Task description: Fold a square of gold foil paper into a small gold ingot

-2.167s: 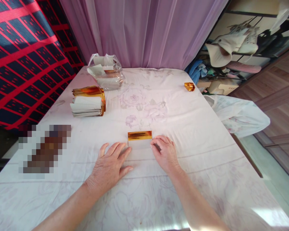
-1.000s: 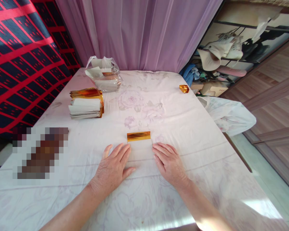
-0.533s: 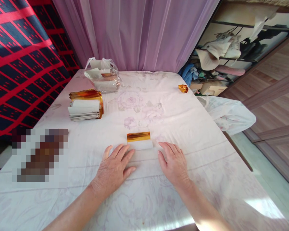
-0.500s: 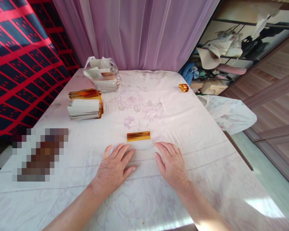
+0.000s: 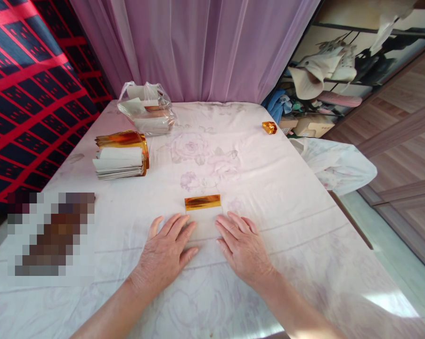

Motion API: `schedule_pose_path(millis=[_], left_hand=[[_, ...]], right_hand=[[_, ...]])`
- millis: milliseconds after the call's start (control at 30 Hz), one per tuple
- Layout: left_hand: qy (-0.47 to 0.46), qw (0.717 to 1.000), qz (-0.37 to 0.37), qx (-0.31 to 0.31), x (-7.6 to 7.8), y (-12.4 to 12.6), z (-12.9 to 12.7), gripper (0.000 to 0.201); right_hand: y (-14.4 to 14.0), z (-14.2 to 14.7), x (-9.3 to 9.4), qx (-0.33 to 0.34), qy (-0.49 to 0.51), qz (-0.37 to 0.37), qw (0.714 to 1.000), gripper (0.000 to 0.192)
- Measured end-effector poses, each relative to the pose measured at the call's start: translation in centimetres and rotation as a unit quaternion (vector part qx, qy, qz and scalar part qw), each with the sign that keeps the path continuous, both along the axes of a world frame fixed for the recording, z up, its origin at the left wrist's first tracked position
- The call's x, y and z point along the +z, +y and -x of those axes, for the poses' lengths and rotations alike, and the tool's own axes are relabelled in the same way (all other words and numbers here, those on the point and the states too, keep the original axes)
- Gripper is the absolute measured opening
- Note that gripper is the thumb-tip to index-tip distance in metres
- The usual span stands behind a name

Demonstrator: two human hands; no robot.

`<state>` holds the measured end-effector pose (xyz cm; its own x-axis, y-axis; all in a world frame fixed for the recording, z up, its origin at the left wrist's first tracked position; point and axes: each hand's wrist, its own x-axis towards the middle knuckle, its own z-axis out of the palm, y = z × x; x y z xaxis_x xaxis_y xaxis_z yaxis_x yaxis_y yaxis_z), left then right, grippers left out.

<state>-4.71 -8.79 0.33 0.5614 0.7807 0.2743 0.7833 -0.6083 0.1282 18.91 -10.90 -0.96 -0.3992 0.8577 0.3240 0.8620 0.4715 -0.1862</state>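
Observation:
A sheet of paper (image 5: 202,203) with a shiny gold strip along its far side and a white part nearer me lies flat on the tablecloth. My left hand (image 5: 168,245) rests palm down at its left, fingers apart, the fingertips on or just beside the white part. On the right, my right hand (image 5: 242,247) lies flat with its fingers stretched out, touching the right end of the white part. Neither hand grasps anything. The near edge of the sheet blends into the pale cloth and is hard to make out.
At the left are a stack of gold and white papers (image 5: 121,162) and a clear plastic bag (image 5: 147,108) with more papers. A folded gold piece (image 5: 269,127) sits near the far right edge. A blurred-out patch (image 5: 53,235) covers the left side. Shelves with shoes (image 5: 343,63) stand beyond.
My right hand has slid left and slightly toward me, onto the sheet's right end. My left hand has hardly moved. The view has shifted a little.

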Motion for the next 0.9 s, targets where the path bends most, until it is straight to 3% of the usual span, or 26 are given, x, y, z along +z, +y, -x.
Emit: schedule_pose_path(millis=[267,400,567,733,900], left_hand=[[-0.027,0.999,0.007,0.017,-0.4,0.0,-0.1,0.034],[-0.032,0.999,-0.002,0.023,-0.5,0.1,0.0,0.038],[-0.065,0.997,-0.001,0.036,-0.8,1.2,0.2,0.046],[-0.095,0.992,0.025,0.078,-0.8,2.7,-0.7,0.033],[-0.112,0.991,0.016,0.077,-0.6,3.1,-1.3,0.023]], right_hand=[[3.5,-1.3,0.4,-0.059,0.104,0.004,0.993,0.024],[5.2,-1.0,-0.2,-0.051,0.127,0.036,0.99,0.03],[5.2,-1.2,-0.9,-0.048,0.138,0.021,0.989,0.028],[5.0,-1.1,-1.3,-0.04,0.143,-0.001,0.989,0.027],[4.8,-0.8,-1.3,-0.032,0.128,-0.014,0.991,0.028]])
